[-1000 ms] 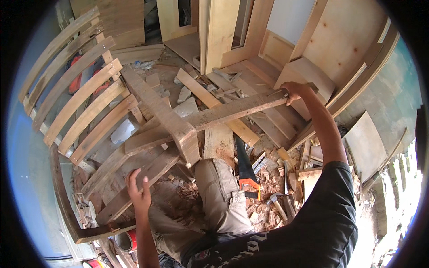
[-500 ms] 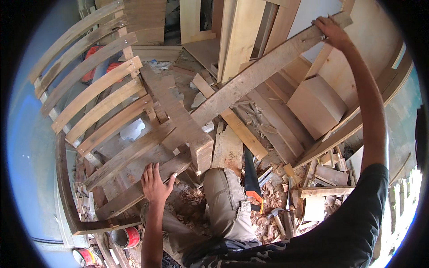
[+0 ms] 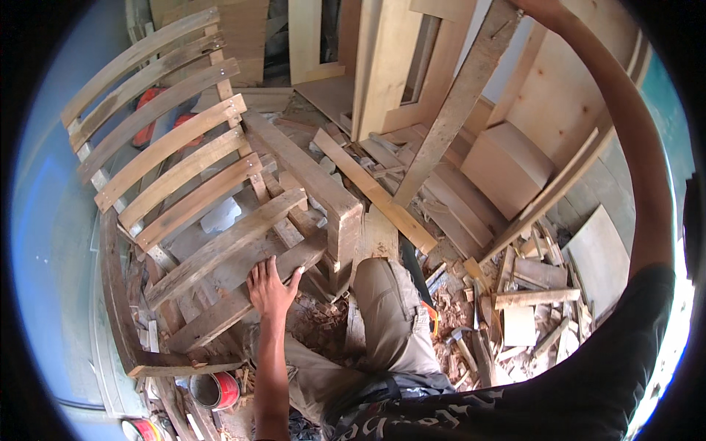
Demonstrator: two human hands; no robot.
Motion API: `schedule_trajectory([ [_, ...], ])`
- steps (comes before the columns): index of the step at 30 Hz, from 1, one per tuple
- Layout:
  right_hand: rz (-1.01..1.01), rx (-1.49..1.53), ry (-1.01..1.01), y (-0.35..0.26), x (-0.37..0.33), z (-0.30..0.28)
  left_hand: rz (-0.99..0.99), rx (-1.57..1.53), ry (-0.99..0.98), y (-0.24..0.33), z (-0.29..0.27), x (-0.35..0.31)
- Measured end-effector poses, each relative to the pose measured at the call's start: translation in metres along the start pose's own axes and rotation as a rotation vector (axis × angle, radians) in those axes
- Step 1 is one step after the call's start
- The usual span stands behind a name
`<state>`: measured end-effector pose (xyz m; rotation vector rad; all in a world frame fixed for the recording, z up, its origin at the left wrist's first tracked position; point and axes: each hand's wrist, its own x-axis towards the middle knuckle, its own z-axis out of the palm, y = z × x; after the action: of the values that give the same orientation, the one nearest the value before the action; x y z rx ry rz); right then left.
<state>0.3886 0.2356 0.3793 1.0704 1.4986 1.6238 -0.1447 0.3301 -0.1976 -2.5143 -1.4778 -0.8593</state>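
A long weathered wooden board (image 3: 465,99) rises at a steep slant, its low end over the wood scraps ahead of my knee. My right hand (image 3: 543,9), partly cut off by the upper edge of the view, grips its top end. To the left lies a slatted wooden frame (image 3: 180,151) with curved slats nailed across two bars. My left hand (image 3: 272,290) rests with spread fingers on its near rail (image 3: 220,320). A thick timber leg (image 3: 344,235) stands at that rail's right end.
Behind the board are pale panels (image 3: 371,70) and a wooden box shape (image 3: 507,165). A hammer (image 3: 460,336), offcuts (image 3: 537,298) and shavings lie right of my knee. Red cans (image 3: 224,389) stand at lower left. A yellowish plank (image 3: 379,195) crosses the middle.
My right hand has swung the board up and away from the slatted frame, so it stands steeper, its low end now further right. My left hand stays on the rail.
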Motion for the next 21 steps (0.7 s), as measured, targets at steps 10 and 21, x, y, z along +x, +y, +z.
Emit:
schedule_trajectory([
  [10,-0.129,0.241,-0.398,-0.029,-0.053,-0.076,0.057,-0.018,-0.062,-0.005,-0.001,-0.001],
  [21,-0.014,0.374,-0.734,-0.122,-0.18,-0.136,0.115,-0.011,-0.034,-0.011,-0.002,-0.004],
])
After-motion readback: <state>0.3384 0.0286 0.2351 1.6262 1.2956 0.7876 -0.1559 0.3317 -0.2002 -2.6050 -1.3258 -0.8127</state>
